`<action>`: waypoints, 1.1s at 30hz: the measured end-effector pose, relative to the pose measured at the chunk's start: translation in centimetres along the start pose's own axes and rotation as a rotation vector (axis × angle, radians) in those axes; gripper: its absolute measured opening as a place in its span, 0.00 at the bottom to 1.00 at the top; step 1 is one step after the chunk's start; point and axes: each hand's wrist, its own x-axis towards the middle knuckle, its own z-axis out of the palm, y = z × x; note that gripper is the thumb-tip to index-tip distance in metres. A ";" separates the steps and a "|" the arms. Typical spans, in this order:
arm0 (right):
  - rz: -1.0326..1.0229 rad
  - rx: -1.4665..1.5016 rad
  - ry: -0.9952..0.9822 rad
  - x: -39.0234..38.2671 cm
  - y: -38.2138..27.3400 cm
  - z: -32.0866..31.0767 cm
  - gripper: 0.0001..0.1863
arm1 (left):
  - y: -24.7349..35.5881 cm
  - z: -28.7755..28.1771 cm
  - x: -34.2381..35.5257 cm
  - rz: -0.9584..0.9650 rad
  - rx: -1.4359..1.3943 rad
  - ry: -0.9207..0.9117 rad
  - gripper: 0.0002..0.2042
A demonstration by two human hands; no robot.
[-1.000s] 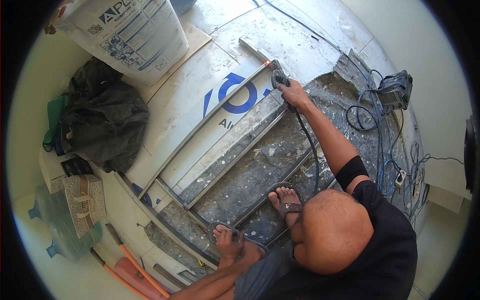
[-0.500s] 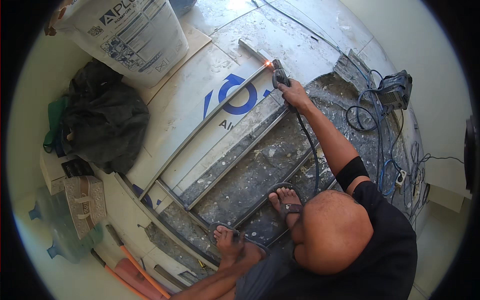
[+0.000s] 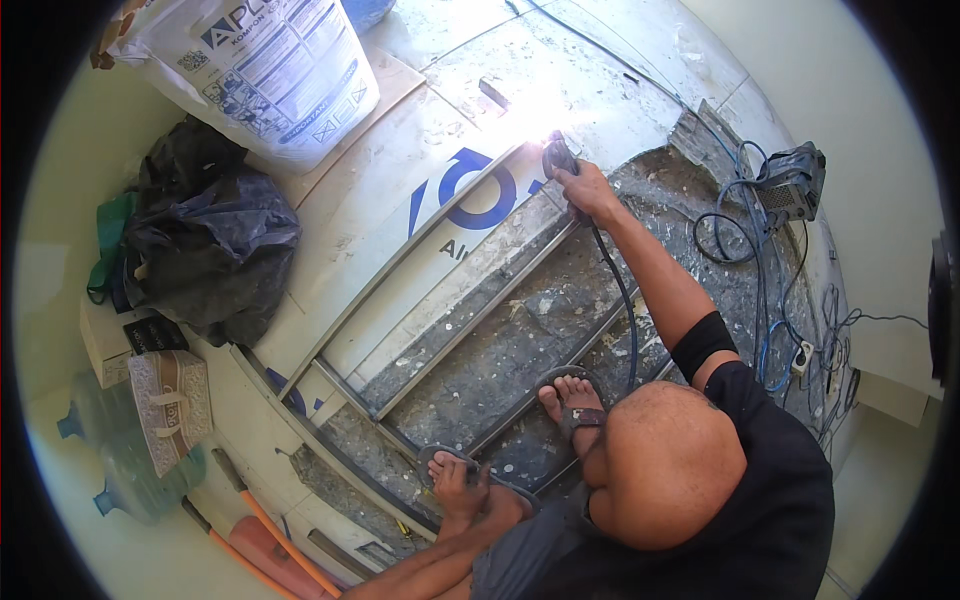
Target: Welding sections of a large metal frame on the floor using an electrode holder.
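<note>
My right hand (image 3: 588,190) is closed around a black welding electrode holder (image 3: 560,158), its cable running back under my arm. A glaring white arc (image 3: 530,115) burns at the holder's far end and hides the joint there. Below it lies a metal frame (image 3: 413,245) of square tubes, flat on the floor, its long rails joined by a crosspiece. My left hand (image 3: 460,493) rests low over my left sandalled foot (image 3: 440,463), fingers loosely out, with nothing seen in it. My right foot (image 3: 572,402) stands between the rails.
A white sack (image 3: 285,85) stands at far left, beside a black plastic bag (image 3: 215,240). Clear water jugs (image 3: 150,470) and orange-handled cutters (image 3: 270,530) lie nearer. A welding machine (image 3: 792,182) with tangled cables sits at right. Grey sheeting (image 3: 540,350) lies under the frame.
The small orange glow at the holder has flared into a wide white glare, lighting up the sack and black bag. My right hand has barely moved; my left hand stays put.
</note>
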 end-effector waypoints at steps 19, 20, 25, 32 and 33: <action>0.013 0.005 0.003 0.3 0.2 -0.1 0.16 | 0.3 -0.1 0.2 0.004 -0.012 0.008 0.15; 0.021 -0.006 0.004 0.3 0.2 -0.1 0.16 | 0.3 -0.1 0.2 0.004 -0.012 0.008 0.15; 0.017 -0.012 0.003 0.5 0.1 0.1 0.16 | -0.1 0.2 -0.3 -0.058 -0.037 -0.036 0.18; -0.008 -0.006 0.006 0.4 0.3 0.0 0.16 | 0.0 0.1 -0.2 -0.033 -0.010 -0.020 0.18; -0.015 0.025 0.012 0.4 0.4 0.0 0.16 | 0.1 0.0 -0.1 -0.026 -0.013 -0.018 0.17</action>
